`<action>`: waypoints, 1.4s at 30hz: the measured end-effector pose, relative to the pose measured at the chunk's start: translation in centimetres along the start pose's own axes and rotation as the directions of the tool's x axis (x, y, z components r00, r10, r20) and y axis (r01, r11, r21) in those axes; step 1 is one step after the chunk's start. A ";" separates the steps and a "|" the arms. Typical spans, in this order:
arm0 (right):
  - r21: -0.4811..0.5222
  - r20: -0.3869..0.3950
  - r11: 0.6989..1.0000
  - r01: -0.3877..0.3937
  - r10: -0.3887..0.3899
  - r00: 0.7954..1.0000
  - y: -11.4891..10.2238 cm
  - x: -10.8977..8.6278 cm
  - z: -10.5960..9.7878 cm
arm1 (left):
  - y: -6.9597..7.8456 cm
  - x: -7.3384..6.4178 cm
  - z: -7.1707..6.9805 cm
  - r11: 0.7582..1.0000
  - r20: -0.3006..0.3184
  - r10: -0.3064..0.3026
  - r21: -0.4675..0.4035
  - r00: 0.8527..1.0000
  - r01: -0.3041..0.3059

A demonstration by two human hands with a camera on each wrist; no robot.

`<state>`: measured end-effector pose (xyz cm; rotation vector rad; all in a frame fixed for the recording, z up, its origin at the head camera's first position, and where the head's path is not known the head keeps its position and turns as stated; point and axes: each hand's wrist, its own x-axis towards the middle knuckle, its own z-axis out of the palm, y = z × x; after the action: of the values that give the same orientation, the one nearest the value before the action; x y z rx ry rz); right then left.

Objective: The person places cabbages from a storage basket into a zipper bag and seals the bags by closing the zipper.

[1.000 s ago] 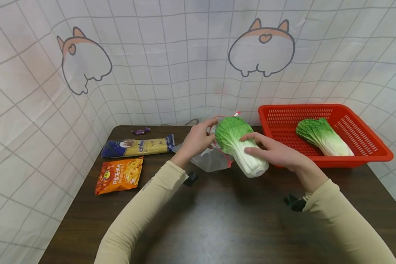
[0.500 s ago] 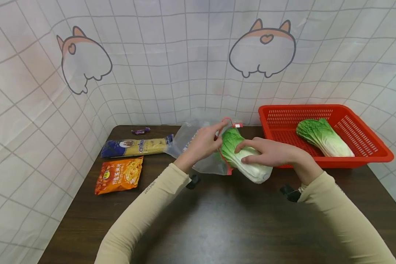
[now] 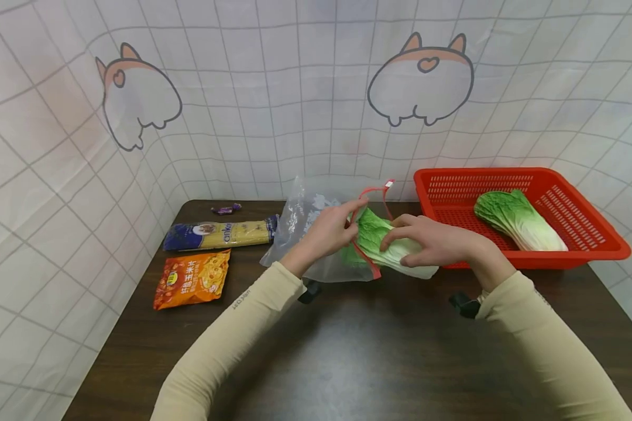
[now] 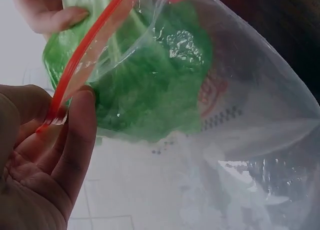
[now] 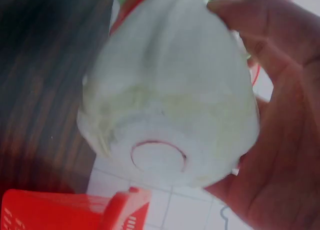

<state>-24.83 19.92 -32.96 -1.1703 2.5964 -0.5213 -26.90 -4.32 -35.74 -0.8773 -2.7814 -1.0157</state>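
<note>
A napa cabbage [image 3: 375, 238], green at the leafy end and white at the base, lies partly inside a clear zip bag [image 3: 316, 204] with a red zip edge. My right hand [image 3: 434, 238] grips the cabbage near its white base, which fills the right wrist view [image 5: 170, 99]. With thumb and fingers, my left hand [image 3: 329, 231] pinches the bag's red-edged mouth. The green leaves show through the plastic in the left wrist view, where the left hand [image 4: 50, 145] holds the red strip [image 4: 82, 47].
At the back right stands a red plastic basket [image 3: 600, 234] with another napa cabbage [image 3: 518, 219]. On the left lie an orange snack packet [image 3: 191, 279], a blue and yellow pasta pack [image 3: 221, 233] and a small purple-wrapped candy [image 3: 226, 209]. A tiled-pattern cloth [image 3: 274, 105] hangs behind the table.
The cabbage has moved leaf-end first into the bag's mouth. The bag has spread out and lifted, and my left hand has shifted slightly right along with its red edge.
</note>
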 end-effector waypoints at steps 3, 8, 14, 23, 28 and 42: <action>0.032 -0.055 0.996 -0.089 0.091 0.994 0.0 0.5 0.2 | 0.2 0.0 0.0 1.000 0.033 0.012 -0.023 0.999 -0.011; 0.220 -0.161 0.946 -0.237 0.275 0.948 -0.1 1.9 1.1 | 1.0 -0.1 0.4 0.999 0.039 0.032 -0.041 0.999 -0.030; 0.403 -0.227 0.882 -0.245 0.356 0.907 0.6 3.6 2.6 | 1.9 -0.6 1.0 0.997 -0.001 0.033 -0.063 0.999 -0.033; 0.866 0.070 0.474 -0.158 0.198 0.978 2.0 3.7 3.1 | 3.0 -0.7 1.1 1.000 -0.042 0.017 -0.026 0.999 -0.018; 0.721 -0.067 0.671 -0.173 0.316 0.946 1.3 4.2 3.6 | 3.4 -1.2 1.5 0.996 0.040 0.021 -0.093 0.999 -0.017; 0.757 -0.179 0.645 -0.105 0.360 0.916 0.6 5.9 4.4 | 5.9 -1.5 2.2 0.981 0.108 0.123 -0.166 0.986 -0.104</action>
<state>-27.46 14.79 -37.64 -0.4727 2.2798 -1.6189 -22.17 -0.03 -34.39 -1.1381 -2.7343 -1.2189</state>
